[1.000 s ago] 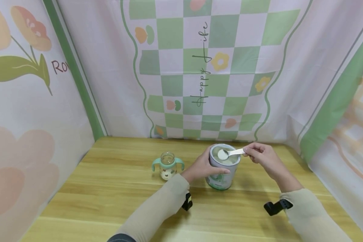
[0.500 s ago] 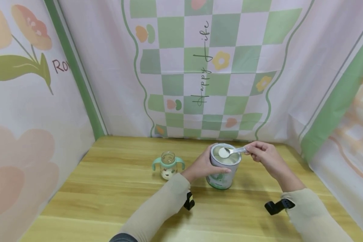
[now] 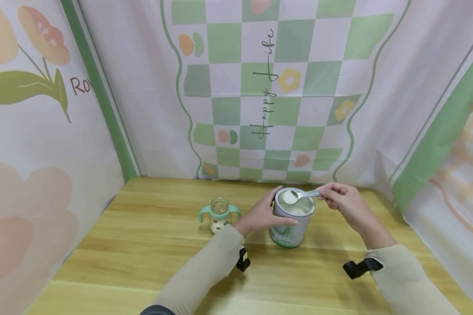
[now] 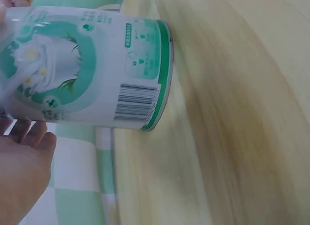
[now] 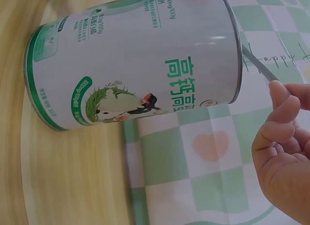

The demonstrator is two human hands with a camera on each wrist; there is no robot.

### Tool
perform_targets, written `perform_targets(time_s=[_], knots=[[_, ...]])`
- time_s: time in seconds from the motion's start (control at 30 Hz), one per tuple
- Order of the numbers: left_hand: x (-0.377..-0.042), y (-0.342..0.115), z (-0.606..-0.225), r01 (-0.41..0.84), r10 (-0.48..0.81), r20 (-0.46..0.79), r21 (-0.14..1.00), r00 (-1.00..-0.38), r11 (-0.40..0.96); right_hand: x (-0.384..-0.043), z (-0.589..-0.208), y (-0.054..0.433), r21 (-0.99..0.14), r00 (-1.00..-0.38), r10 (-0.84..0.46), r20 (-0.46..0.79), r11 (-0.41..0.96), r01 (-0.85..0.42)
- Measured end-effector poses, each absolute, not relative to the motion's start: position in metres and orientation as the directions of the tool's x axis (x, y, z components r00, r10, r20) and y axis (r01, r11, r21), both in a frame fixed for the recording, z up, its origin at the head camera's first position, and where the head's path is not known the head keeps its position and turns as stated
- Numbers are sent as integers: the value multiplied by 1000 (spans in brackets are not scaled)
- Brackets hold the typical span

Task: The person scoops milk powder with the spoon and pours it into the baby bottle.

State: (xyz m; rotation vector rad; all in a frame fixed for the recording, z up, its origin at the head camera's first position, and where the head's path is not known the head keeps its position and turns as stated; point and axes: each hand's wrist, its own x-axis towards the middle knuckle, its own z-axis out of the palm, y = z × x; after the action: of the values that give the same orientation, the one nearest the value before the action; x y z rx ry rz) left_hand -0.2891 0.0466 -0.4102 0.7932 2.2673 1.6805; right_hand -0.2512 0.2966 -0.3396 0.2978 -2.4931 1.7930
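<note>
In the head view, my left hand (image 3: pixel 264 216) is wrapped around the left side of a white-and-green milk powder can (image 3: pixel 287 232), its thumb across the front. The can stands open and tilts slightly. My right hand (image 3: pixel 343 203) pinches the end of a spoon's handle at the can's right. The spoon (image 3: pixel 309 194) lies over the can's mouth, its bowl heaped with white powder. Pale powder shows inside the can. The left wrist view has the can's barcode side (image 4: pixel 135 99) with fingers (image 4: pixel 34 135) beside it; in the right wrist view, fingertips hold the spoon's handle (image 5: pixel 259 65).
To the left of the can, a baby bottle (image 3: pixel 219 218) with green handles stands uncapped, white contents in its lower part, close to my left forearm. Both stand on a wooden table (image 3: pixel 153 245). Printed curtains (image 3: pixel 256 153) hang at its back and sides.
The spoon's heaped bowl has shifted slightly toward the can's far left rim. My left hand keeps its hold on the can, and the bottle stays where it was.
</note>
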Motion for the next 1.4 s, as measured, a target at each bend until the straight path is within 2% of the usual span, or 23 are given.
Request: perform_targets(time_s=[0.43, 0.97, 1.4], knots=[[-290, 24, -394, 388, 559, 182, 880, -809, 275, -252, -333, 287, -929, -973, -144, 178, 302, -214], [-295, -12, -371, 494, 544, 285, 821, -789, 286, -259, -324, 265, -943, -971, -159, 177, 254, -214], [-298, -46, -365, 485, 510, 305, 833, -804, 265, -265, -321, 241, -936, -963, -196, 186, 261, -234]])
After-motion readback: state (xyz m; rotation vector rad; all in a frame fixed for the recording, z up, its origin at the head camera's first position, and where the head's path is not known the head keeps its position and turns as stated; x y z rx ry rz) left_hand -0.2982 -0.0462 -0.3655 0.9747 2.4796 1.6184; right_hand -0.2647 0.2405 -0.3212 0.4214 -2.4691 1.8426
